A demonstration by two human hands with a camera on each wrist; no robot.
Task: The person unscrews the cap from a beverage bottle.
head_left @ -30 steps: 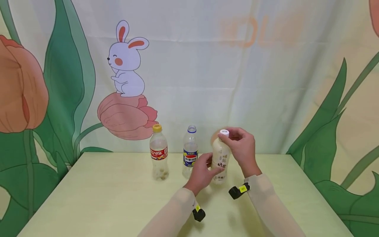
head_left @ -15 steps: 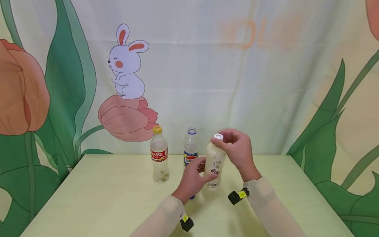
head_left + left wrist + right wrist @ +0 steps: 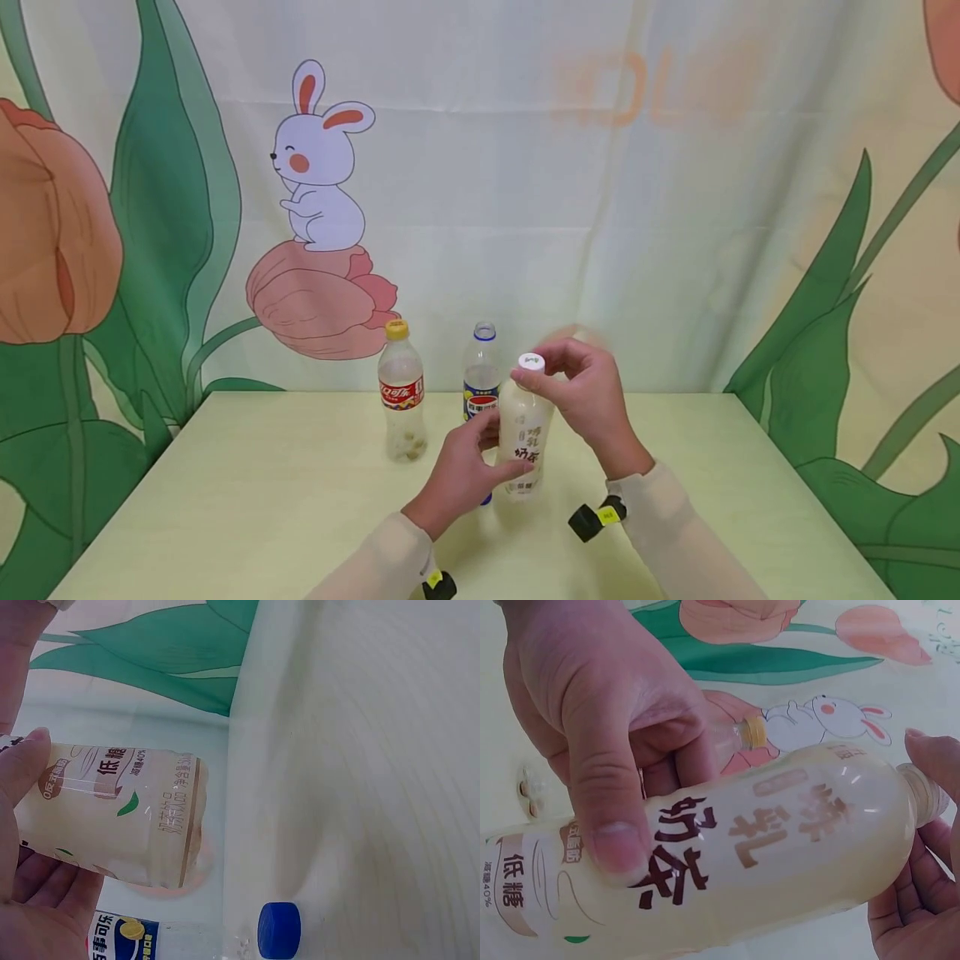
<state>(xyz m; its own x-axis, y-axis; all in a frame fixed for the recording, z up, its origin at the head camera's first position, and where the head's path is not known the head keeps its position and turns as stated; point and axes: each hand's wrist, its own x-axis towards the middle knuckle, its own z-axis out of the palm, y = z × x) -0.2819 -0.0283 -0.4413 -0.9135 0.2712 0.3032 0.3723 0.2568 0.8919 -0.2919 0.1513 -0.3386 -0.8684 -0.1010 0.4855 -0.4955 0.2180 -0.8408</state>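
Observation:
My left hand grips the lower body of a milk tea bottle, thumb across the front label and fingers behind. With thumb and fingers, my right hand pinches the white cap on its neck. The bottle is roughly upright. In the left wrist view, its base appears slightly apart from the tabletop. Just behind stands a Pepsi bottle, its mouth uncapped and its lower part partly hidden by my left hand. A blue cap lies on the table in front of it.
To the left, a cola bottle with a red label and yellow cap stands on the pale table. Behind the table hangs a curtain printed with tulips and a rabbit. Each wrist wears a small black camera.
Both hands have brought the milk tea bottle leftward and nearer to me, now partly in front of the Pepsi bottle. My grip stays on body and cap. The other bottles stand where they were.

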